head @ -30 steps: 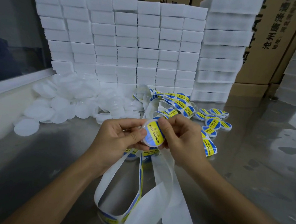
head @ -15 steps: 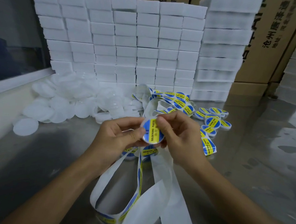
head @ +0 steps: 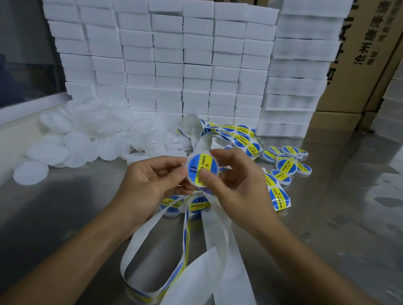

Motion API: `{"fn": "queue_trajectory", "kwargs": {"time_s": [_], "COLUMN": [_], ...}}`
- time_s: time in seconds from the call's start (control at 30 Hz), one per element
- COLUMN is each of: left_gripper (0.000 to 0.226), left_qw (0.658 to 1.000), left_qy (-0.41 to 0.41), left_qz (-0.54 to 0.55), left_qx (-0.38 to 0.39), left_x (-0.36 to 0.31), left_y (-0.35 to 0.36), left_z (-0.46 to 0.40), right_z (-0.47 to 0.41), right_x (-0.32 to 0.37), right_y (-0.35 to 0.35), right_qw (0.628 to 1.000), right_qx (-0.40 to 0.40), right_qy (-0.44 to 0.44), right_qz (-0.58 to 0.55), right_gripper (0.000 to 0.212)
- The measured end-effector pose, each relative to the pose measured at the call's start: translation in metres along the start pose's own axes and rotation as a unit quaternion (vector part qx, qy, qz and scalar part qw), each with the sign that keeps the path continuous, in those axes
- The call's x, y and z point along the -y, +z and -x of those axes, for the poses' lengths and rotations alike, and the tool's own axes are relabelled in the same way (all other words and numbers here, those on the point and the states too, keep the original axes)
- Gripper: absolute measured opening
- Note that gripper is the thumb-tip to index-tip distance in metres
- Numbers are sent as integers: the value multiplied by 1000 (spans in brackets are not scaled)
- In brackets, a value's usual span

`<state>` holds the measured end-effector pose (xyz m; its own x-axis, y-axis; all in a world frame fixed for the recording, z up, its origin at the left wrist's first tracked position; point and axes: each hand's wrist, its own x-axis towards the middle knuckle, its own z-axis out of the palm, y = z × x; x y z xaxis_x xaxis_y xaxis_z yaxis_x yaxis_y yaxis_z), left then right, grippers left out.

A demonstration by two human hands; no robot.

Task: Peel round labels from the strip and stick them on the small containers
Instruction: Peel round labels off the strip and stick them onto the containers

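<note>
Container (head: 198,169), small and round, sits up in mid-air between both hands over the middle of the steel table (head: 332,231), blue-and-yellow round label facing the camera. Left hand (head: 151,182) pinches its left rim, thumb and fingers curled in tight on the edge. Right hand (head: 236,185) has the thumb pressed on the label's lower right, fingers curled round the far rim. Label strip (head: 189,257) hangs below the hands and loops toward the near edge, mostly bare white backing there, with a run of labels still on it. More of the strip piles up behind the hands. Labelled containers (head: 287,162) lie scattered just right of the hands; plain white lids (head: 78,140) heap up on the left. Stacked white foam blocks (head: 166,56) wall off the back, cardboard boxes (head: 366,56) behind right. Open bare steel lies to the near left and the right.
</note>
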<state>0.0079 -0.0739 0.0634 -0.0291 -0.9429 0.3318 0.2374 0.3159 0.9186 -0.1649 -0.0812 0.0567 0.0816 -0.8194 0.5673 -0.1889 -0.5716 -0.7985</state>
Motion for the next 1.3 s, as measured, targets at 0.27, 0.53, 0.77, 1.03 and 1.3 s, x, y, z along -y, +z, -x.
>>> {"fn": "queue_trajectory", "kwargs": {"time_s": [0.27,0.53,0.77,1.03,1.3], "left_gripper": [16,13,25,15,13], "left_qw": [998,959,938,936,939], "left_qy": [27,29,-65,-28,-28], "left_qz": [-57,-269,-338,-350,-341], "left_qx": [-1,-85,-29,6,23], "left_x": [0,8,16,15,16], "left_y": [2,-5,-6,-8,-11], "left_z": [3,-2,0,0,-1], "right_z": [-4,-32,-32,-24,-10], "right_x": [0,-58,-98,-35,-17], "right_y": [-12,-94,-113,-72,-28], "right_qw": [966,918,868,948,946], "right_qx": [-34,-157,-128,-69,123], "right_qy": [-164,49,197,-7,69], "right_qz": [195,362,438,311,293], "right_gripper": [47,24,28,12,46]}}
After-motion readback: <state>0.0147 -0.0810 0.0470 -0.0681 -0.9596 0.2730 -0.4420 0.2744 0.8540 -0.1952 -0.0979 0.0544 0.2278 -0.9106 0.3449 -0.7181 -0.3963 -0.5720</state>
